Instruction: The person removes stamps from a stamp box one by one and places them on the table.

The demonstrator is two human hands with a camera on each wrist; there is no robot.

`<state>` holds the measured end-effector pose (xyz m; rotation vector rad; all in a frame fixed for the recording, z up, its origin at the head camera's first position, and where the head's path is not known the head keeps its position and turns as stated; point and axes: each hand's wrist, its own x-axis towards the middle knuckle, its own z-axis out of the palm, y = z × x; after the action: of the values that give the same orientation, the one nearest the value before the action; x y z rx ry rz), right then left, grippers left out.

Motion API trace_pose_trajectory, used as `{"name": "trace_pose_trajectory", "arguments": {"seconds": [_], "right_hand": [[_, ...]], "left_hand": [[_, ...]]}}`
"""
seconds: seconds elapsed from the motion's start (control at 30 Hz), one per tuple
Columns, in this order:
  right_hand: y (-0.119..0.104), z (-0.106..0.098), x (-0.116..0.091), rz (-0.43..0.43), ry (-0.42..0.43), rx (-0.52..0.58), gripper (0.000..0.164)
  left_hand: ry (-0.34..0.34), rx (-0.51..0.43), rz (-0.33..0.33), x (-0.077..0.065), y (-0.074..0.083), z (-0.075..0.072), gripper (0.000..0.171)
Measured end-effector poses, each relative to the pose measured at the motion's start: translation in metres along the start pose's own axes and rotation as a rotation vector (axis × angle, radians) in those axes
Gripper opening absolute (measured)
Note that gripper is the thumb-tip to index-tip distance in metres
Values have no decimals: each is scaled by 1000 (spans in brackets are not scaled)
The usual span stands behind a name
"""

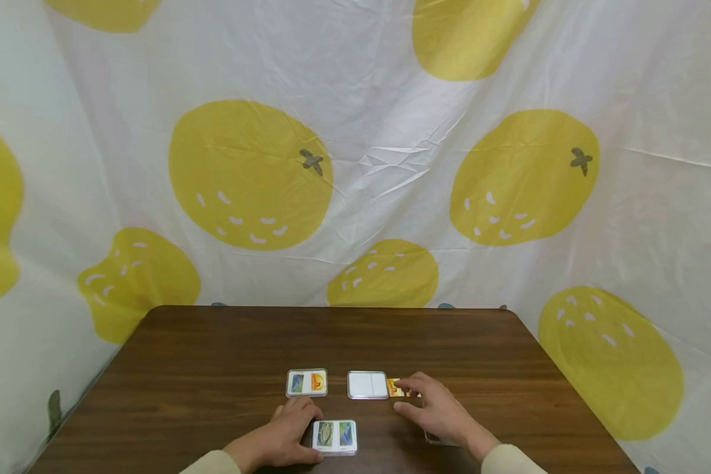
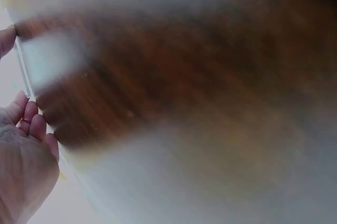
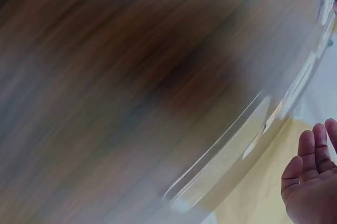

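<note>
My left hand (image 1: pixel 284 433) spans the left side of a clear case of picture cards (image 1: pixel 335 436) near the table's front. In the left wrist view, thumb and fingertips hold opposite ends of that case (image 2: pixel 25 71). My right hand (image 1: pixel 441 409), fingers relaxed and apart, hovers by some orange picture cards (image 1: pixel 395 388), which it partly covers. Right of a case with a blank white face (image 1: pixel 366 385) lie those orange cards. Another clear case (image 3: pixel 226 153) lies beneath the right hand, mostly hidden by it in the head view.
Farther back at left lies a clear case showing a blue and an orange picture (image 1: pixel 307 382). Everything rests on a dark wooden table (image 1: pixel 243 342). Behind it hangs a white cloth with yellow fruit prints (image 1: pixel 379 197).
</note>
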<state>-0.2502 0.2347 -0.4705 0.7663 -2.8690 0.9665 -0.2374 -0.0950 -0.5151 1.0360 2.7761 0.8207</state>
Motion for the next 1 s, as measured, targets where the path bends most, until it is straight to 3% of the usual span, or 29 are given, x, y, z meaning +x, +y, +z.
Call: {"name": "trace_pose_trajectory", "arguments": {"seconds": [0.33,0.63,1.0], "right_hand": [[-20,24,12,-72,70,89,37],[-35,42,18,40,35,120,34],[-44,58,20,110,54,114,26]], "left_hand": [[-9,-6,3,0,1,-1,51],[-11,1,-1,0,1,-2,51],[-16,-9,2,0,1,-3,51]]}}
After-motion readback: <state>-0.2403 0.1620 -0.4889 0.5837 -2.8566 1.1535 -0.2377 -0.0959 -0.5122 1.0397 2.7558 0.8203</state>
